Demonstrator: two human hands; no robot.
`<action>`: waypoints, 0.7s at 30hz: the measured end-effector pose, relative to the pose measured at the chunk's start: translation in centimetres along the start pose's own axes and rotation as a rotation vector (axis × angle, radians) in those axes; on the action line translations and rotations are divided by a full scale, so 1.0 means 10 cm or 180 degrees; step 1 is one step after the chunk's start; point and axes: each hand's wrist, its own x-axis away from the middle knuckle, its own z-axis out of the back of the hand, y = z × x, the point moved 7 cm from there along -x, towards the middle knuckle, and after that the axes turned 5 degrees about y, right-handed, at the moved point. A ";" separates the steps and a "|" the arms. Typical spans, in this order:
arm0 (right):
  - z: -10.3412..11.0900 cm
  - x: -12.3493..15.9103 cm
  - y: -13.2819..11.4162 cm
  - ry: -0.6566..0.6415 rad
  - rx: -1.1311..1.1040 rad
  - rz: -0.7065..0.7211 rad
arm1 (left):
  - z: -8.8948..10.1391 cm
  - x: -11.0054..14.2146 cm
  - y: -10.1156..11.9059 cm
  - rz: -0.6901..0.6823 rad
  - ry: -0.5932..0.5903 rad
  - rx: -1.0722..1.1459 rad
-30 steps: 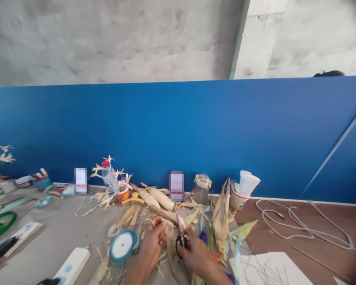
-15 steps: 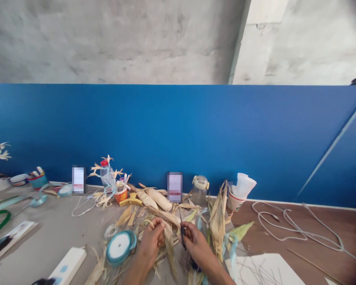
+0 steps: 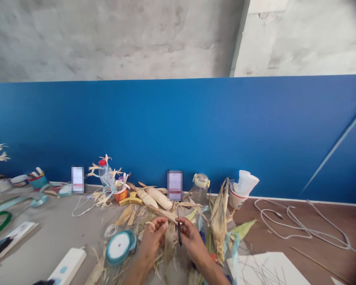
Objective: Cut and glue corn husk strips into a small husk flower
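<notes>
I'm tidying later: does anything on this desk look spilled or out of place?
The litter: dry husk scraps strewn around the left hand. The white cable at right sprawls in untidy loops. Thin sticks or wires lie crisscrossed on the white sheet. No liquid spill shows.

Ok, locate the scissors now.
In the head view, the scissors are at lower centre, held in the right hand, just right of the left hand.

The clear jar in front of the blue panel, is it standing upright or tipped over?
Upright: the clear jar stands with its pale lid on top. How tightly it is shut, I cannot tell.
</notes>
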 end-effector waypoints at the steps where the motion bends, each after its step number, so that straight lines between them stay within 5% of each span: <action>1: -0.02 0.02 0.01 -0.0081 -0.0003 0.0014 | 0.00 0.00 0.00 0.0003 0.0010 -0.0007; 5: -0.09 0.05 0.06 -0.0259 -0.0082 0.0045 | 0.03 -0.02 0.00 -0.0015 0.0027 -0.0062; 9: -0.02 0.00 0.12 0.0090 -0.0376 -0.0019 | 0.04 -0.02 0.01 -0.0203 -0.0044 -0.0446; 16: 0.06 0.03 0.21 0.0407 -0.0690 -0.0596 | -0.10 0.16 0.29 -0.1609 -0.0171 -0.1678; 21: 0.05 0.05 0.18 0.0379 -0.1015 -0.0631 | -0.23 0.24 0.28 -0.1825 -0.0569 -0.2191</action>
